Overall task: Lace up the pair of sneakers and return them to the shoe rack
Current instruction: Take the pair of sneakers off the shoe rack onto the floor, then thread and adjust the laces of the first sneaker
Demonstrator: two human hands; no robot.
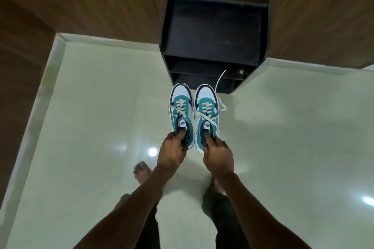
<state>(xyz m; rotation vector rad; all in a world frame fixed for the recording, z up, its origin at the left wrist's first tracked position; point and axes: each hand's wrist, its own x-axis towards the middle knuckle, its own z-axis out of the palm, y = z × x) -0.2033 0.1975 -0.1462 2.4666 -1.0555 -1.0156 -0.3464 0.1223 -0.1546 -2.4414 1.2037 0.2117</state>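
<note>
Two teal, white and navy sneakers hang side by side above the floor, toes pointing at the black shoe rack. My left hand grips the left sneaker at its heel opening, fingers inside. My right hand holds the right sneaker the same way. Both carry cream laces crossed through the eyelets. A loose lace end of the right sneaker swings up toward the rack's lower shelves.
The rack stands against a brown wooden wall, with open shelves at its front. Glossy pale floor tiles spread around. My bare feet and dark shorts show below my arms.
</note>
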